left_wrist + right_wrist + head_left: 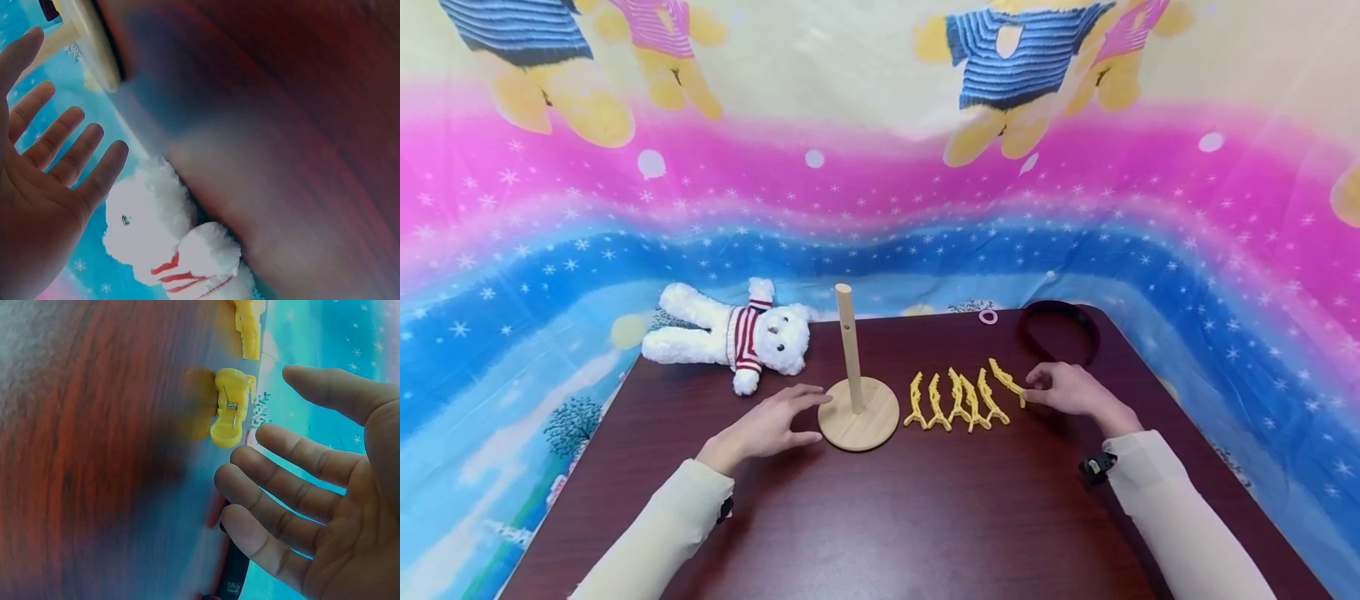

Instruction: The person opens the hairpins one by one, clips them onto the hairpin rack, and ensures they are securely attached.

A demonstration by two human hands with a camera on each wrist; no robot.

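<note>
In the head view, my left hand (771,427) hovers at the left edge of a round wooden base (868,433) with an upright wooden post (852,358). Its fingers are spread, and the left wrist view shows the bare palm (37,200). Several yellow spring clips (970,400) lie in a row right of the base. One more yellow clip (1006,382) lies tilted at the row's right end, with the fingertips of my right hand (1067,392) right by it. Up close, that clip (228,406) shows a metal spring, and the loosely extended right fingers (294,481) hold nothing.
A white plush bear (748,333) in a striped sweater lies on its side at the back left. At the back right are a small pink ring (981,315) and a dark curved band (1096,333). A printed curtain (880,250) surrounds the brown table (910,517).
</note>
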